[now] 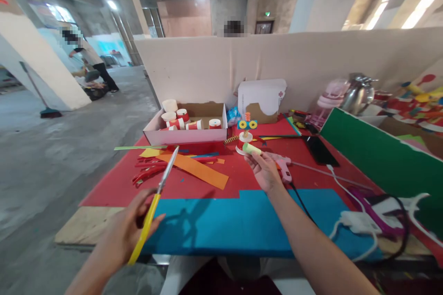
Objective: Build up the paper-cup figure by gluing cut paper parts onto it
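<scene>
Yellow-handled scissors (152, 212) are in my left hand (133, 221), blades pointing up and away, closed together. Between the fingertips of my right hand (265, 168) is a small pale-green paper roll (251, 149). Just behind the roll stands a paper-cup figure (245, 137) with yellow ring eyes on a teal strip and coiled paper arms. A pink glue gun (284, 166) lies right of my right hand. Beyond the scissors are an orange paper strip (197, 170) and red paper strips (148, 170).
A white box (187, 137) with several paper cups stands at the back left. A black phone (321, 150), a power strip (363, 221) with cables and a green panel (384, 161) occupy the right. A pale partition (194, 69) rises behind; a person (92, 57) bends far left.
</scene>
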`<state>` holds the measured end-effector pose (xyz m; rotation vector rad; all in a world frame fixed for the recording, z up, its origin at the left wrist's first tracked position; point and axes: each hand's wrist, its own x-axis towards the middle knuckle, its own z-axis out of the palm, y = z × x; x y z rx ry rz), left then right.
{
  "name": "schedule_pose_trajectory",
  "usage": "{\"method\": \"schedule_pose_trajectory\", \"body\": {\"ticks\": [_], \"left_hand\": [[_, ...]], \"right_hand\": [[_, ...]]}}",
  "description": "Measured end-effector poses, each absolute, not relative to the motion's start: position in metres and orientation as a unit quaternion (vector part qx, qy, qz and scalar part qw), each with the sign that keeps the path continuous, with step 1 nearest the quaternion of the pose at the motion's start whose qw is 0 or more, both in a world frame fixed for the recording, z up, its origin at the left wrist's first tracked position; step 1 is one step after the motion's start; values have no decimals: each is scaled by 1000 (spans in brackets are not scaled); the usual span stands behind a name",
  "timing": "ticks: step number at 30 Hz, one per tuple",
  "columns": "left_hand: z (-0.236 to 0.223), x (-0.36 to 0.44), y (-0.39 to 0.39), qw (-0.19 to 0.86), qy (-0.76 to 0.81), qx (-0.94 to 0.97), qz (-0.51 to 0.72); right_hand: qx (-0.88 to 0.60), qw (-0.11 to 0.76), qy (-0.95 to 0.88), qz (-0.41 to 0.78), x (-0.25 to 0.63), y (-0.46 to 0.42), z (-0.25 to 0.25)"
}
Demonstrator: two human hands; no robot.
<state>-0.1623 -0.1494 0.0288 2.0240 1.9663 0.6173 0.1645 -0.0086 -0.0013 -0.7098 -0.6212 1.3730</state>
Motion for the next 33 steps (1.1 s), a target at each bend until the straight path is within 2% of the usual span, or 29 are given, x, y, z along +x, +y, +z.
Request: {"method": "schedule_pose_trajectory", "body": {"ticks": [3,9,16,20,33], "left_hand": [[32,-119,-133,146,609,750,214],[44,-61,-71,53,555,818,137],[31,-24,3,-55,458,864,202],[16,-26,7,-73,432,873,217],[17,-38,-3,-42,395,913,90]], "right_hand": [[-311,675,-259,617,164,-9,-1],[-309,702,-216,604,173,-3,0],[-324,779,-215,491,191,3,-1],[-349,774,-254,463,196,1,0],[-392,757,-322,412,192,-3,3]]}}
